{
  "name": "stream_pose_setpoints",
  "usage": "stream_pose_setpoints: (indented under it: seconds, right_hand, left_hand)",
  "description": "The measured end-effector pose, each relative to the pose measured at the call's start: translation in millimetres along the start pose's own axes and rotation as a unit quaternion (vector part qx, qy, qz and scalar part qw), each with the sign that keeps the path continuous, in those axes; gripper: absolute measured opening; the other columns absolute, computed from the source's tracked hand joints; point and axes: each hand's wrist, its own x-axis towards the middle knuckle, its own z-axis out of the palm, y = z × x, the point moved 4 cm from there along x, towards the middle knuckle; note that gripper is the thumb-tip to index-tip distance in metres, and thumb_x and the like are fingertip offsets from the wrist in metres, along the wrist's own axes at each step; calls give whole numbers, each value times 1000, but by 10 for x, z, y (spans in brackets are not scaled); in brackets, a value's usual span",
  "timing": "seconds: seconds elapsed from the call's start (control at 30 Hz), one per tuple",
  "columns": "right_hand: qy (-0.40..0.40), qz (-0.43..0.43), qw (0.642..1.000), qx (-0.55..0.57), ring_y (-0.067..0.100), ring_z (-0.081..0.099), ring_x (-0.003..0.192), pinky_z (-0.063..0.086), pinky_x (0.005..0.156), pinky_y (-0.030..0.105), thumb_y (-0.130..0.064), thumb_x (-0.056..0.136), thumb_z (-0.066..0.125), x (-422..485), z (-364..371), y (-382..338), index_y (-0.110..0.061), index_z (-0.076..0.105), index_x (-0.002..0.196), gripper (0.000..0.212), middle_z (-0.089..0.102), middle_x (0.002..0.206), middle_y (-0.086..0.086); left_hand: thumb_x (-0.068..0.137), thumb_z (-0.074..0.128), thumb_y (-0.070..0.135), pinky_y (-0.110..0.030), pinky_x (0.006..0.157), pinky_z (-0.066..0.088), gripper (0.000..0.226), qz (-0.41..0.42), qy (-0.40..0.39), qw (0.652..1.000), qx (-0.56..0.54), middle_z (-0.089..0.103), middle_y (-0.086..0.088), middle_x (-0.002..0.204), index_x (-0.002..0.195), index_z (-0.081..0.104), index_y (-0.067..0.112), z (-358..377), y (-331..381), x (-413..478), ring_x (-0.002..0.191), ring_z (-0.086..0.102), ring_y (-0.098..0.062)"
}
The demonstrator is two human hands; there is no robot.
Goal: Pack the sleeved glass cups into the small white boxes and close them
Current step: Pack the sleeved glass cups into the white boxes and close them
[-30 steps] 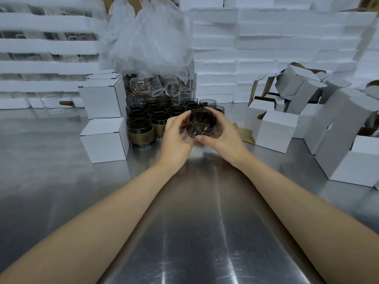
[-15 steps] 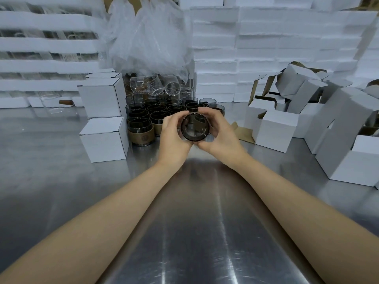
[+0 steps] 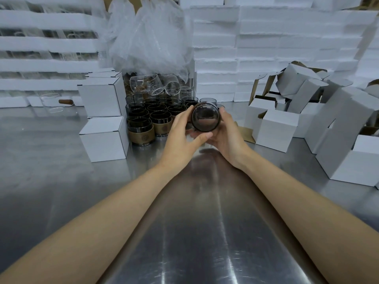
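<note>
As hands [image 3: 181, 138] [image 3: 228, 138] grip it, smoky cup [image 3: 205, 119], tipped sideways

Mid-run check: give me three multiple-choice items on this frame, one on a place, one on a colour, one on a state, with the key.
1. The stacked closed boxes stand on which side of the cluster of sleeved cups?
A) left B) right C) in front
2. What colour are the sleeves on those cups?
A) red B) brown C) blue
3. The dark cup nearest the camera is:
A) standing alone B) inside a box C) gripped by the left hand and right hand

Key: 1 A, the boxes sit left of the cups; 2 B, brown bands wrap the cups; 3 C, fingers of both hands curl round it.
</note>
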Motion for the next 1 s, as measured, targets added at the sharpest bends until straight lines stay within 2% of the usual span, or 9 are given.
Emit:
stream_pose_setpoints:
  seconds: [0.1,0.27,0.37,0.43,0.57,0.63,0.73,0.83,1.0]
  right_hand:
    - [-9,23,999,23,42,56,118,36,109,54,-49,102,23,-14,40,-2,-25,76,91,59,66,118,22]
    - [6,42,999,25,38,56,119,42,105,48,-46,103,23,18,8,38,-13,62,117,53,63,122,22]
    - [25,45,999,13,31,63,107,46,102,46,-44,104,24,33,6,48,-15,61,118,49,68,111,17]
    - [40,48,998,13,26,63,103,48,100,47,-40,105,26,43,-5,49,-14,60,120,46,68,113,16]
    - [11,43,999,20,18,60,94,49,78,31,-46,102,32,31,3,47,-16,62,116,45,66,110,9]
    - [-7,39,999,35,18,60,89,47,72,26,-43,101,39,26,10,45,-14,61,116,39,65,105,9]
    - [-8,44,994,99,22,64,93,52,78,28,-27,101,44,30,-9,52,-12,57,116,26,64,109,10]
    - [-9,44,979,198,26,69,90,57,76,32,-16,98,43,31,-26,41,-6,53,115,22,62,108,13]
    - [-31,34,982,186,35,61,105,53,92,39,-2,94,35,18,-21,-1,3,44,137,44,55,125,22]
  left_hand:
    - [81,75,19,-38,108,42,74,-6,14,1000,-12,43,0,136,145,38,13,-13,-1,-3,128,45,-9]
    - [80,77,14,-34,102,47,73,-14,20,999,-22,42,3,132,143,40,13,-24,-15,1,121,49,-9]
    - [78,77,7,-33,101,48,74,-19,34,999,-30,41,-1,134,142,41,11,-35,-30,7,121,48,-10]
    - [75,79,4,-32,102,46,76,-18,45,999,-15,41,-3,135,142,42,11,-50,-42,14,123,46,-12]
    - [71,76,-10,-16,98,42,75,4,67,997,30,42,4,132,137,49,12,-83,-52,23,128,42,-14]
    - [71,70,-16,-17,102,39,73,26,58,996,61,43,5,137,135,52,14,-81,-37,16,132,38,-14]
    - [73,61,-21,-26,109,36,73,51,50,995,72,42,9,140,137,50,14,-66,-24,11,135,35,-12]
    - [79,55,-21,-13,103,37,68,28,77,996,17,43,-2,143,139,45,9,-70,-39,19,131,41,-8]
    - [90,46,-17,-15,102,42,59,-42,56,997,-42,51,-8,138,142,42,8,-66,-130,41,122,49,-4]
